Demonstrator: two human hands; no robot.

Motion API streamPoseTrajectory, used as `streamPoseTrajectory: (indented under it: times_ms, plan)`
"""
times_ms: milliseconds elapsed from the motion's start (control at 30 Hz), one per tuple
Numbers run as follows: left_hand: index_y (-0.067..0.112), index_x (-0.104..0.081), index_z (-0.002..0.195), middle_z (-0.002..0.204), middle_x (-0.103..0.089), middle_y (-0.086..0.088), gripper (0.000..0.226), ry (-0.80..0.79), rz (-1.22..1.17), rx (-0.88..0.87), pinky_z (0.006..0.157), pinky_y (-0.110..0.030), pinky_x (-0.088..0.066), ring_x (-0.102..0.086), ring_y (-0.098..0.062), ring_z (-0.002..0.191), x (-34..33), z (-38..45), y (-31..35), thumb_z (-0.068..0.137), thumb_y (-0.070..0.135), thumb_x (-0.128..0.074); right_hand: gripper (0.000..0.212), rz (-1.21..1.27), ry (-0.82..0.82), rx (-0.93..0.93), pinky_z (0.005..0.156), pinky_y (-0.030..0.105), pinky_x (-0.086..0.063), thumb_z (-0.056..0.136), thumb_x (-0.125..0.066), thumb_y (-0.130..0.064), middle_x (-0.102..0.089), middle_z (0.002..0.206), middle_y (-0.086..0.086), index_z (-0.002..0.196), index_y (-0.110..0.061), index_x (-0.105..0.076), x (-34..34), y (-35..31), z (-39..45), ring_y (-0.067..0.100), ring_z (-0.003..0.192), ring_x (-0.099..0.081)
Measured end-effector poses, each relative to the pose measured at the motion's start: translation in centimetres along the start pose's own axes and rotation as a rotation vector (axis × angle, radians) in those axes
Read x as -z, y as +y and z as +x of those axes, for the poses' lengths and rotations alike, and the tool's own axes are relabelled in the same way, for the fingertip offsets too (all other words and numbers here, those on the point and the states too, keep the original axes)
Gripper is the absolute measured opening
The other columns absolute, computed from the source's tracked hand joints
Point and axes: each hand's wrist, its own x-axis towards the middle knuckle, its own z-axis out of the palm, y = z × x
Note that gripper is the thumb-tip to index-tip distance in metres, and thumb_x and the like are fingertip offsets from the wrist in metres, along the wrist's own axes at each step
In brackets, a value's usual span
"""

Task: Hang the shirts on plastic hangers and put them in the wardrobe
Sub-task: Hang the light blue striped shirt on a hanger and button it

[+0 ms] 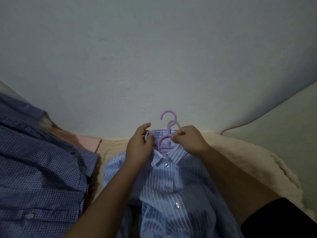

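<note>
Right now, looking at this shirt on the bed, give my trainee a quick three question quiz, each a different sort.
1. True or false: the purple hanger is already inside the striped shirt.
2. Which hands hold the collar? A) left hand only B) right hand only C) both
3. Fill in: the checked shirt lies to the person's ____.

Key: 1 true; 2 C; 3 left.

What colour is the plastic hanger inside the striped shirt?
The hanger is light purple, seen in the head view.
</note>
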Motion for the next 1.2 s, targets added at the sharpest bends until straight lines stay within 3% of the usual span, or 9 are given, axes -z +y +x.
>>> streamPoseTrajectory:
  times_ms: [133,200,333,467,567,867,967,1067,1200]
  plan:
    - [0.03,-0.052,0.13,0.11,-0.064,0.004,0.036,0.085,-0.018,-0.188,0.077,-0.03,-0.048,-0.059,-0.015,0.083,4.2,-1.0,6.4,0.097,0.017,-0.05,0.032,0.029,0.117,0.186,0.07,0.037,-0.045,0.077,-0.07,-0.019,-0.056,0.063,0.003,0.05,-0.01,-0.054,4.7,-5.6,-2.9,0.019,0.062,-0.054]
    - [0.033,-0.053,0.128,0.109,-0.065,0.005,0.035,0.129,-0.036,-0.26,0.077,-0.032,-0.05,-0.058,-0.014,0.079,6.6,-1.7,10.1,0.096,0.018,-0.051,0.034,0.012,0.171,0.252,0.085,0.045,-0.047,0.077,-0.073,-0.025,-0.058,0.076,-0.005,0.047,-0.022,-0.057,7.2,-9.0,-4.8,0.017,0.075,-0.058]
    - [0.04,-0.052,0.122,0.107,-0.064,0.009,0.034,0.171,-0.074,-0.404,0.083,-0.033,-0.053,-0.06,-0.007,0.085,11.7,-4.3,17.7,0.094,0.021,-0.057,0.028,0.007,0.28,0.348,0.094,0.051,-0.042,0.076,-0.074,-0.035,-0.055,0.101,-0.004,0.054,-0.029,-0.057,12.4,-16.2,-10.8,0.014,0.091,-0.055]
    - [0.03,-0.05,0.133,0.115,-0.052,0.015,0.06,0.151,0.104,-0.604,0.084,-0.016,-0.044,-0.053,0.001,0.096,16.8,-8.0,24.4,0.079,0.033,-0.076,0.019,0.002,0.373,0.446,0.101,0.046,-0.038,0.081,-0.069,-0.033,-0.042,0.109,-0.009,0.066,-0.031,-0.058,17.0,-22.0,-18.0,0.011,0.1,-0.046]
    - [0.029,-0.045,0.139,0.127,-0.05,0.012,0.079,0.141,0.282,-0.742,0.088,-0.023,-0.048,-0.055,-0.005,0.103,19.8,-10.4,28.2,0.07,0.04,-0.082,0.013,0.012,0.431,0.528,0.103,0.042,-0.035,0.083,-0.069,-0.032,-0.038,0.109,-0.011,0.074,-0.032,-0.059,19.5,-25.1,-22.5,0.009,0.099,-0.043]
    - [0.025,-0.047,0.138,0.124,-0.059,0.001,0.082,0.405,0.44,-0.952,0.071,-0.034,-0.054,-0.062,-0.018,0.097,23.7,-15.3,34.0,0.066,0.036,-0.084,0.018,0.073,0.537,0.684,0.094,0.038,-0.046,0.08,-0.071,-0.032,-0.044,0.107,-0.009,0.069,-0.033,-0.058,22.8,-29.0,-30.3,0.017,0.104,-0.05]
    - [0.026,-0.052,0.135,0.12,-0.062,0.002,0.08,0.448,0.484,-1.006,0.066,-0.029,-0.055,-0.065,-0.018,0.089,24.5,-16.4,34.4,0.063,0.037,-0.086,0.007,0.128,0.522,0.746,0.076,0.017,-0.043,0.085,-0.066,-0.028,-0.052,0.107,-0.003,0.081,-0.023,-0.064,24.0,-28.9,-32.7,0.009,0.091,-0.052]
    - [0.027,-0.05,0.138,0.124,-0.06,0.0,0.079,0.453,0.494,-0.977,0.069,-0.027,-0.052,-0.064,-0.019,0.091,25.3,-17.7,34.6,0.068,0.039,-0.083,0.028,0.146,0.496,0.644,0.081,0.028,-0.045,0.093,-0.053,-0.04,-0.058,0.098,-0.002,0.1,-0.016,-0.065,25.6,-28.2,-34.3,0.015,0.09,-0.056]
    - [0.037,-0.04,0.143,0.135,-0.05,0.005,0.077,0.403,0.551,-0.855,0.076,-0.031,-0.054,-0.059,-0.014,0.101,26.0,-19.2,35.1,0.075,0.05,-0.074,0.037,0.035,0.362,0.508,0.063,0.026,-0.04,0.09,-0.057,-0.044,-0.06,0.075,0.006,0.074,-0.01,-0.063,26.9,-27.3,-35.8,0.018,0.069,-0.052]
